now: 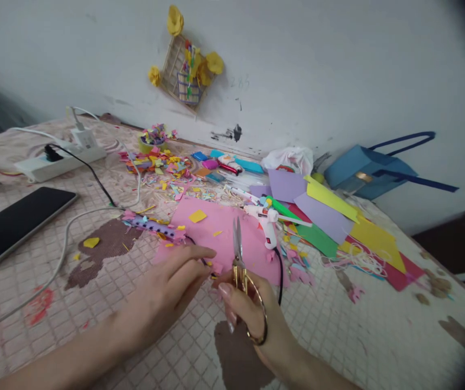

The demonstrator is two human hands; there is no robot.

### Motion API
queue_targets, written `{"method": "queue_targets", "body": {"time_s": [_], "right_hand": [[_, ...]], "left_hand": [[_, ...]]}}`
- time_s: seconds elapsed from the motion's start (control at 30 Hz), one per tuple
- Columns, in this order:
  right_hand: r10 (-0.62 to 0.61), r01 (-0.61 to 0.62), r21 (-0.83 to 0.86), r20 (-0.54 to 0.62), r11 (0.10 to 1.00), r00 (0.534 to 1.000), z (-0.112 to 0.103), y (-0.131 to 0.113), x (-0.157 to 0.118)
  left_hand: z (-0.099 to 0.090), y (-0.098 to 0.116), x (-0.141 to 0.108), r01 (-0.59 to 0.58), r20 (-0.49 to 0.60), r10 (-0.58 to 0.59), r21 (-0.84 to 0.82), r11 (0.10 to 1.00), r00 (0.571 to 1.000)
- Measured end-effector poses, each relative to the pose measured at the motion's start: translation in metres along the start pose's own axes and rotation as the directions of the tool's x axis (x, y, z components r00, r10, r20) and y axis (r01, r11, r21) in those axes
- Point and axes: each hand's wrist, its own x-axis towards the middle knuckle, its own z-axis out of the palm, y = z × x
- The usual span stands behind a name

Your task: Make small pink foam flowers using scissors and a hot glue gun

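Note:
My right hand [259, 319] grips gold-handled scissors [237, 254], their narrow blades pointing away from me and nearly together. Just left of them, my left hand [183, 276] is bent over the near edge of a pink paper sheet [224, 222]. Its index finger reaches forward while the other fingers curl in; small pink and yellow scraps lie at the fingertips, and what they pinch, if anything, is hidden. A yellow paper piece [197, 216] rests on the sheet. Beyond the scissors lies a white glue gun [268, 225] with a black cord. A decorated lilac strip [155, 226] lies past my left hand.
On the left are a black phone [21, 225] and a white power strip [62, 162] with trailing cables. Paper cutouts [161, 162] are heaped at the back near a small filled bowl [152, 144]. Coloured sheets [324, 214], white string [356, 260] and a blue bag [368, 170] occupy the right.

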Motion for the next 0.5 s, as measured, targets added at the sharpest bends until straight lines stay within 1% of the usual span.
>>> {"method": "queue_targets", "body": {"time_s": [0.03,0.1,0.17,0.23,0.3,0.37,0.5], "right_hand": [[0.004,-0.004,0.025,-0.001,1.0,1.0,0.003,0.0,0.0],[0.005,-0.004,0.092,-0.009,0.996,1.0,0.008,0.002,0.001],[0.01,-0.005,0.15,-0.034,0.989,0.999,0.012,0.003,0.002],[0.029,-0.019,0.183,-0.052,0.983,0.998,0.015,0.004,0.003],[0.059,-0.05,0.203,-0.042,0.978,0.997,0.016,0.004,0.003],[0.079,-0.071,0.218,-0.028,0.973,0.996,0.016,0.003,0.003],[0.078,-0.067,0.238,-0.04,0.969,0.996,0.017,0.004,0.002]], "left_hand": [[-0.001,0.0,-0.001,-0.084,0.038,0.08,0.101,0.991,0.996],[-0.003,0.0,-0.002,-0.236,0.066,0.227,0.223,0.946,0.972],[-0.005,0.001,-0.001,-0.32,0.063,0.316,0.286,0.903,0.947],[-0.004,0.002,-0.001,-0.346,0.072,0.341,0.318,0.883,0.937],[-0.002,0.001,-0.002,-0.355,0.102,0.341,0.318,0.879,0.935],[0.0,-0.001,-0.005,-0.363,0.125,0.34,0.294,0.884,0.932],[0.002,-0.003,-0.007,-0.347,0.125,0.327,0.208,0.914,0.937]]}}
